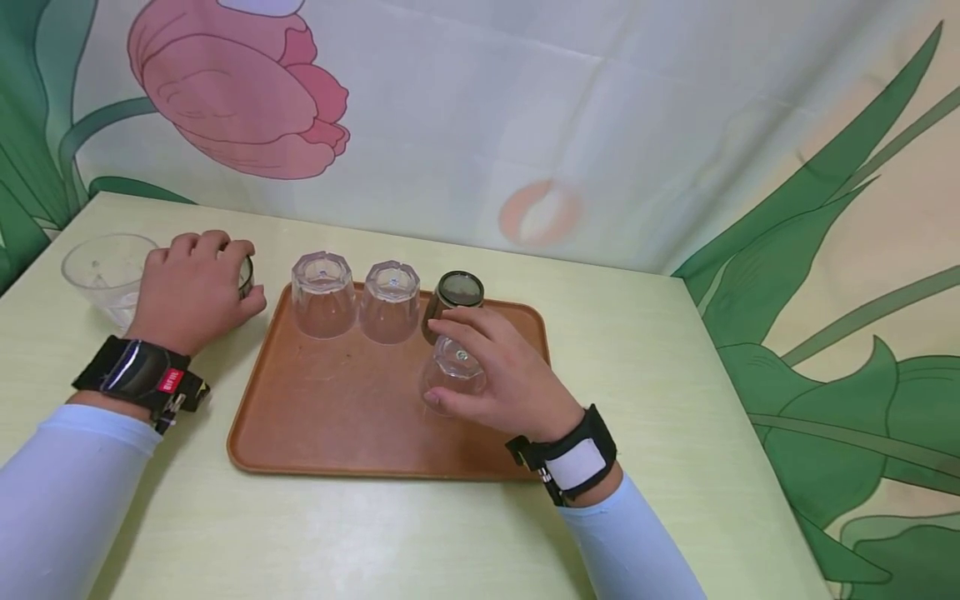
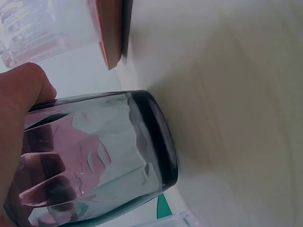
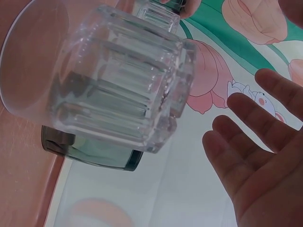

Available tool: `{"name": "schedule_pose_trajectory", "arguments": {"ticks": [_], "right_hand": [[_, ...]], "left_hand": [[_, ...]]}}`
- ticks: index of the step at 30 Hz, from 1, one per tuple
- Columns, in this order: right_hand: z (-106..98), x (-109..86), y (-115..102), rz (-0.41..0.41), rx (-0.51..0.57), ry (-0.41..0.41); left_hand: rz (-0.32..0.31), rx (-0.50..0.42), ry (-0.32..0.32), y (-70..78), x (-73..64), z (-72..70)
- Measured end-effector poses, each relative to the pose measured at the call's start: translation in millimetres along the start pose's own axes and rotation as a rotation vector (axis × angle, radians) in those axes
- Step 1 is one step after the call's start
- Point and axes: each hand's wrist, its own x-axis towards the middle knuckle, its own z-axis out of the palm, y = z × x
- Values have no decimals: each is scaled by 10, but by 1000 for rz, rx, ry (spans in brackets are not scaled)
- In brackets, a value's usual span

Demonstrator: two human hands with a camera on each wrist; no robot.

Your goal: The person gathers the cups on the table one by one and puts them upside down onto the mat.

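Observation:
My left hand grips a dark tinted glass left of the brown tray. In the left wrist view its wide dark rim faces the pale tabletop and sits close over it, with the thumb along one side. My right hand hovers with spread fingers around an upside-down clear glass on the tray. The right wrist view shows a gap between the fingers and this glass's faceted base. Just behind it on the tray stands another dark glass, also upside down.
Two more clear glasses, one at the tray's back left corner and one beside it, stand upside down. A wide clear bowl sits at the far left, partly behind my left hand. A printed curtain hangs behind the table.

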Motion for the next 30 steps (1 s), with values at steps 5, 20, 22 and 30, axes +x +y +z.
{"name": "schedule_pose_trajectory", "arguments": {"ticks": [5, 20, 22, 30], "right_hand": [[18, -8, 17, 7, 4, -3], [-8, -9, 19, -13, -54, 23], [-13, -8, 22, -12, -53, 24], [-34, -12, 36, -27, -56, 38]], "left_hand": [[-9, -2, -4, 22, -31, 9], [-51, -35, -13, 61, -65, -50], [-51, -35, 1, 80, -68, -83], [-2, -33, 118, 201, -85, -267]]}}
